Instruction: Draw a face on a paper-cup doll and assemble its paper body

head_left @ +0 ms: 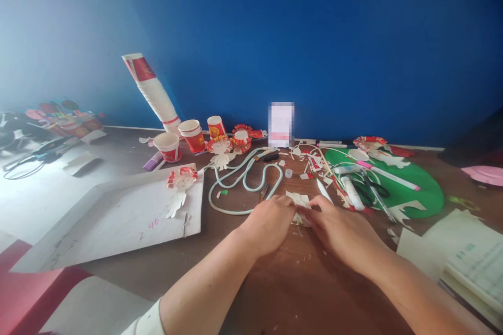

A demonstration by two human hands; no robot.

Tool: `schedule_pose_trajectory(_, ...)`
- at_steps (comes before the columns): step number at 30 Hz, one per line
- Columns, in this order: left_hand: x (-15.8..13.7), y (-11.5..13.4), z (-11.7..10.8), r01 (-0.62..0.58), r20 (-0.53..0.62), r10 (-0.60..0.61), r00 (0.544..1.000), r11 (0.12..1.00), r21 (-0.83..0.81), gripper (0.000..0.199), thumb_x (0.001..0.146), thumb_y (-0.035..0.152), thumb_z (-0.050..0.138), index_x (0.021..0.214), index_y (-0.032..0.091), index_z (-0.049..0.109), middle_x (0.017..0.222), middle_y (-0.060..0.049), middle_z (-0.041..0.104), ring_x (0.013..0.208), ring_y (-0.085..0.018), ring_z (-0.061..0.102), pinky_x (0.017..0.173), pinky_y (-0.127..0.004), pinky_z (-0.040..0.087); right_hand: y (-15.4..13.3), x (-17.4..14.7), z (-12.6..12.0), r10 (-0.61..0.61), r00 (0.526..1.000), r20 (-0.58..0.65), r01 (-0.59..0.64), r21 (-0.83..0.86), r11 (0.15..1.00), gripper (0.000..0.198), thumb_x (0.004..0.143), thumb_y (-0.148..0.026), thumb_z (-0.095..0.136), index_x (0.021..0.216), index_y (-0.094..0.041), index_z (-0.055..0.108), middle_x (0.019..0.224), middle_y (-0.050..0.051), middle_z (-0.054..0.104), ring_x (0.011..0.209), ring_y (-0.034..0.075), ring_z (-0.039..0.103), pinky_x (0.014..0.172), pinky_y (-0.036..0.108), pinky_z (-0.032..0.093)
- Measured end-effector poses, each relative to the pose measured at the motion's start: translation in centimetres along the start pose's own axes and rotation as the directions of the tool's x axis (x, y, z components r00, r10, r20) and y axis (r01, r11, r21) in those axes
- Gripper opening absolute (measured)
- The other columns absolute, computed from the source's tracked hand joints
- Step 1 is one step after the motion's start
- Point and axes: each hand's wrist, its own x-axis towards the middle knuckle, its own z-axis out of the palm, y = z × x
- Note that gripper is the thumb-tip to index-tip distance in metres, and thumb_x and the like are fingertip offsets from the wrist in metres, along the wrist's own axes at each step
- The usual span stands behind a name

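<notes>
A small white cut paper piece (299, 199) lies low over the brown table in front of me, its upper edge notched. My left hand (274, 221) grips its left side with curled fingers, and my right hand (334, 226) pinches the right side. Both hands cover much of the piece, so its full outline is hidden. A white pen (324, 191) lies just beyond my right fingers. Near my left hand runs a looped pale green cable (231, 213). Red and white paper scraps (312, 162) are scattered behind the hands.
Paper cups (190, 136) and a tall leaning cup stack (157, 97) stand by the blue wall. A paper lion-like figure (183, 180) lies on a white board (118, 225) at left. Scissors (377, 188) and markers rest on a green disc (426, 193). Books (471, 267) lie at right.
</notes>
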Motion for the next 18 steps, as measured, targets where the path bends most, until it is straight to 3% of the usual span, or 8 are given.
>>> schedule_pose_trajectory(5, 0.3, 0.1, 0.4, -0.059, -0.050, 0.059, 0.997, 0.998, 0.013, 0.039, 0.090, 0.007, 0.039, 0.124, 0.014, 0.057, 0.117, -0.009, 0.064, 0.108, -0.023, 0.056, 0.094, -0.033, 0.046, -0.2, 0.2, 0.0, 0.014, 1.000, -0.005, -0.014, -0.003, 1.000, 0.032, 0.096, -0.027, 0.037, 0.114, -0.035, 0.062, 0.111, 0.004, 0.059, 0.053, 0.009, 0.054, 0.047, 0.027, 0.015)
schedule_pose_trajectory(12, 1.2, -0.5, 1.7, -0.028, -0.091, 0.024, 0.996, 0.999, -0.041, 0.033, 0.089, 0.010, 0.043, 0.114, 0.015, 0.064, 0.104, -0.007, 0.069, 0.099, -0.023, 0.057, 0.088, -0.033, 0.047, 0.0, 0.2, 0.4, -0.021, 0.997, -0.069, 0.020, -0.012, 1.000, 0.030, 0.094, -0.026, 0.041, 0.115, -0.036, 0.060, 0.104, 0.003, 0.062, 0.053, 0.011, 0.057, 0.044, 0.027, 0.017)
schedule_pose_trajectory(15, 1.3, -0.7, 2.0, -0.036, -0.120, 0.031, 0.992, 0.999, -0.041, 0.031, 0.092, 0.013, 0.042, 0.111, 0.016, 0.066, 0.098, -0.006, 0.070, 0.098, -0.022, 0.057, 0.088, -0.033, 0.046, 0.2, 0.1, 0.8, -0.021, 0.994, -0.106, 0.026, 0.048, 0.998, 0.027, 0.094, -0.031, 0.042, 0.111, -0.034, 0.063, 0.100, 0.003, 0.065, 0.053, 0.012, 0.059, 0.043, 0.025, 0.022)
schedule_pose_trajectory(18, 1.4, -0.7, 2.0, -0.051, -0.123, 0.049, 0.991, 0.999, -0.014, 0.029, 0.091, 0.014, 0.045, 0.111, 0.017, 0.066, 0.099, -0.005, 0.069, 0.098, -0.022, 0.057, 0.090, -0.033, 0.046, 0.9, 0.2, 0.8, -0.071, 0.987, -0.143, 0.091, 0.141, 0.986, 0.028, 0.094, -0.031, 0.043, 0.108, -0.036, 0.067, 0.109, 0.001, 0.067, 0.062, 0.013, 0.065, 0.047, 0.024, 0.035)
